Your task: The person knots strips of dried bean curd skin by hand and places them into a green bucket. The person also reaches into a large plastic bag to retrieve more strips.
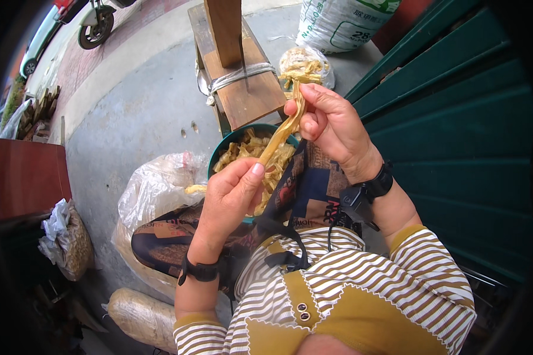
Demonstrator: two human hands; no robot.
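Note:
Between my hands stretches a long, flat, yellow-brown strip (281,135), like a pickled or dried vegetable stalk; its exact kind is unclear. My left hand (234,186) pinches its lower end between thumb and fingers. Near its upper end, my right hand (333,120) grips it with thumb and index finger, the other fingers curled. Below the strip, a green basin (212,158) holds a heap of similar limp yellow-brown pieces (249,149). Just beyond my right hand, more yellow strips (305,66) lie in a clear plastic bag.
A wooden bench (243,94) with an upright post (224,32) stands ahead, bound with white cloth. Clear plastic bags (160,180) lie left of my legs. A white sack (343,26) stands far right, near green slatted panels (438,124). A stuffed bag (142,316) rests lower left.

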